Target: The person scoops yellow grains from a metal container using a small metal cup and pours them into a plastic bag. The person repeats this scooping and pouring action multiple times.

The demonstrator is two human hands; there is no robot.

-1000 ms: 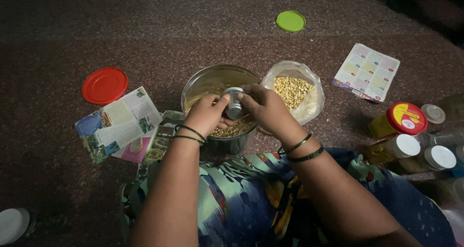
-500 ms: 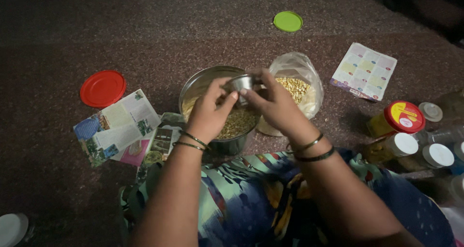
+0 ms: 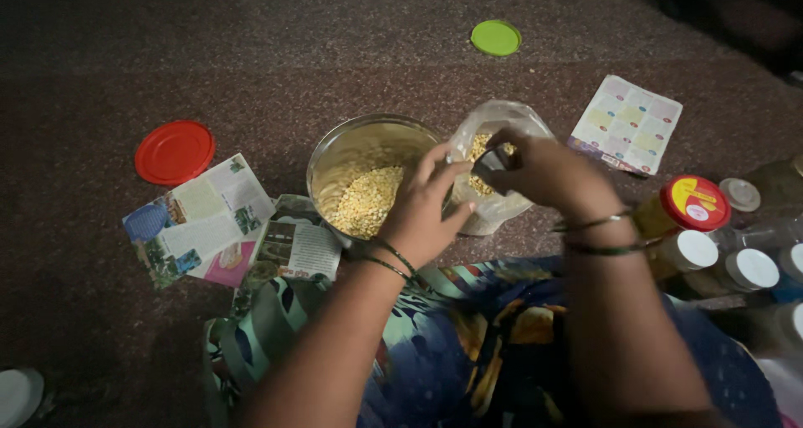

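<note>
A round steel bowl [image 3: 335, 156] partly filled with yellow split lentils [image 3: 364, 200] sits on the dark floor before me. Just right of it stands a clear plastic bag [image 3: 493, 215] holding more of the same lentils. My right hand [image 3: 544, 173] grips a small steel cup [image 3: 485, 167] inside the bag's mouth. My left hand [image 3: 427, 210] rests at the bag's left edge, fingers spread against the plastic, over the bowl's right rim. Both wrists wear thin bangles.
A red lid [image 3: 174, 152] and printed paper leaflets [image 3: 201, 219] lie to the left. A green lid [image 3: 495, 37] lies far ahead, a patterned card [image 3: 626, 124] to the right. Several jars [image 3: 686, 210] with red and white caps crowd the right edge. A white lid [image 3: 17, 394] lies bottom left.
Both hands moved right, from over the bowl to the plastic bag. The steel cup went with my right hand into the bag's mouth, uncovering the lentils in the bowl.
</note>
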